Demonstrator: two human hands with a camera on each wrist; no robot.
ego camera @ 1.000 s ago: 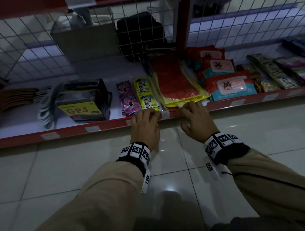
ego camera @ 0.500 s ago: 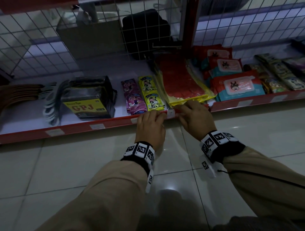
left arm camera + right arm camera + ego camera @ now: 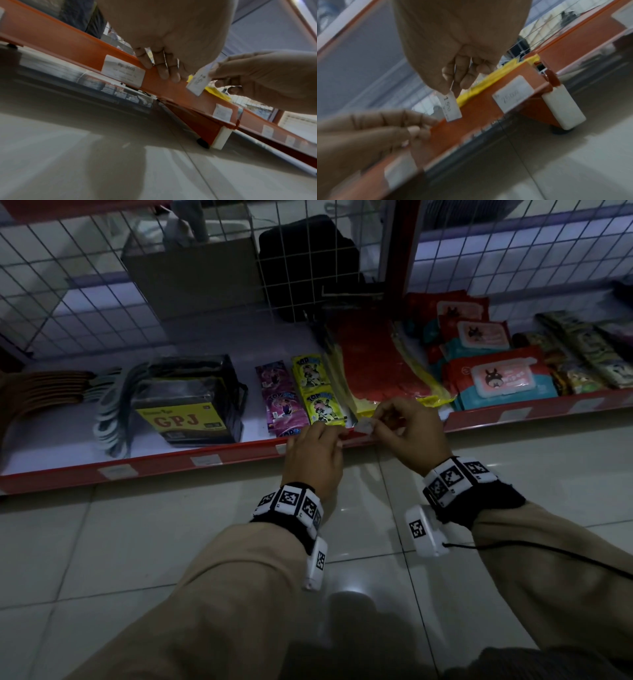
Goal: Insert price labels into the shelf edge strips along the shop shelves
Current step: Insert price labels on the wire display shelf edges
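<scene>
My right hand (image 3: 374, 424) pinches a small white price label (image 3: 364, 428) between thumb and fingers just above the red shelf edge strip (image 3: 239, 455). The label (image 3: 452, 106) reads about 1500 and hangs tilted, its lower corner near the strip's top edge (image 3: 471, 115). My left hand (image 3: 322, 436) rests with its fingers (image 3: 163, 70) laid over the strip's front, just left of the label (image 3: 199, 82). An inserted label marked Rp 3000 (image 3: 122, 72) sits to the left, and another marked 7500 (image 3: 511, 93) to the right.
The low shelf holds a black GPJ pack (image 3: 191, 405), pink and yellow sachets (image 3: 301, 395), red and yellow flat packs (image 3: 380, 364) and wet-wipe packs (image 3: 496, 378). A wire grid (image 3: 102, 285) backs the shelf. Glossy floor tiles (image 3: 171, 542) lie below it.
My right hand has lifted slightly and now holds the label tilted above the strip's edge. My left hand has stayed on the strip.
</scene>
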